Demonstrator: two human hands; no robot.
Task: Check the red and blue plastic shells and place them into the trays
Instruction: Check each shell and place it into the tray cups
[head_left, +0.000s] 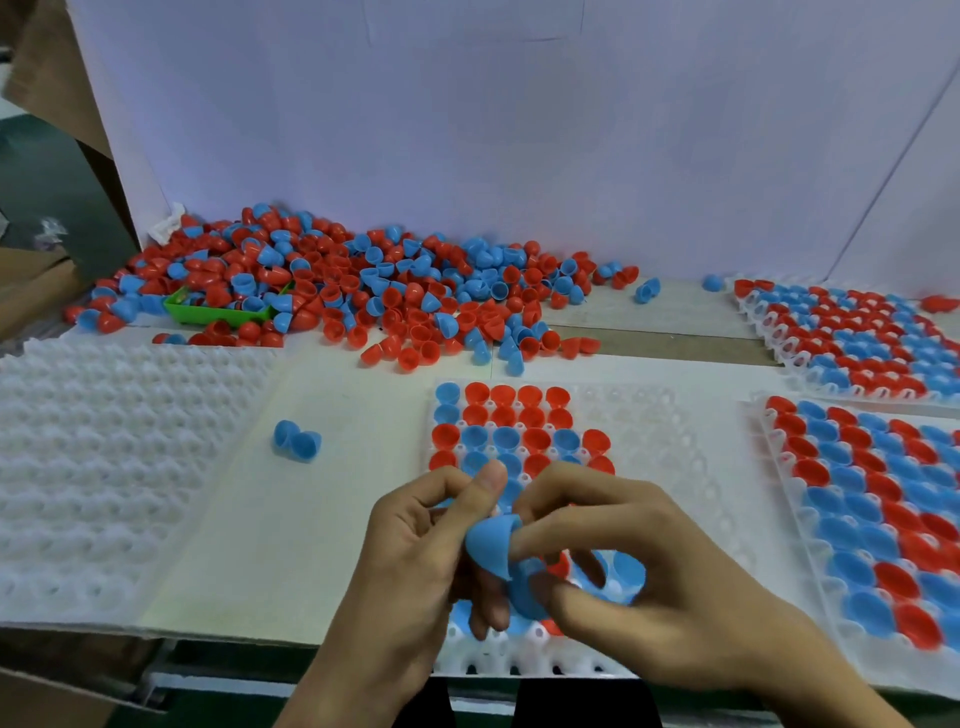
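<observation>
Head view: both hands meet over the half-filled tray (644, 415), and a blue shell (488, 545) sits pinched between them, left hand (415, 561) curled behind it with the thumb up, right hand (639, 587) with fingertips clamped on its rim. More blue shows under the right fingers, likely a second shell, though I can't tell. Best now: turn it slowly, check rim and dome, then seat it in the empty cup beyond the fingertips. The pile (363, 286) waits well ahead.
</observation>
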